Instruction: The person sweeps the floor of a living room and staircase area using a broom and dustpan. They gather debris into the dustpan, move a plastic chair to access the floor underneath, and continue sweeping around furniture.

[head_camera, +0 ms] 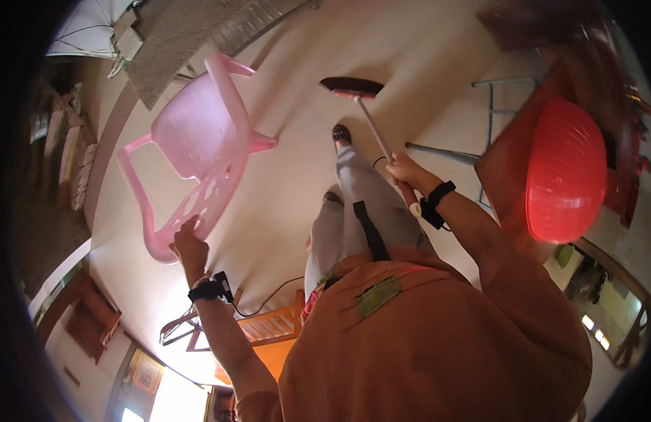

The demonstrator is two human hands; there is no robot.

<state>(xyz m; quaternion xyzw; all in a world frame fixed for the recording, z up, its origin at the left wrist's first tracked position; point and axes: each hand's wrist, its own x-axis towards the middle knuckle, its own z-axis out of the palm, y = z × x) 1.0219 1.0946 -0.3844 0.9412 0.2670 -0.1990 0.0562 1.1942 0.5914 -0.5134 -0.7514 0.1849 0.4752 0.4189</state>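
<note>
A pink plastic armchair (199, 126) stands on the floor to my left. My left hand (191, 247) grips the top edge of its slotted backrest. In my right hand (408, 171) is the handle of a broom (375, 124), held near its upper end. The broom's dark bristle head (353, 86) points away from me and is at the floor ahead of my shoe (341, 134). Both wrists wear black straps with small devices attached.
At right, a glossy red dome-shaped object (565, 171) rests on a dark red tabletop (507, 163) with grey metal legs (447, 153) beneath. A slatted wooden chair (267, 323) is behind me at left. Grey-brown matting (172, 42) lies beyond the pink chair.
</note>
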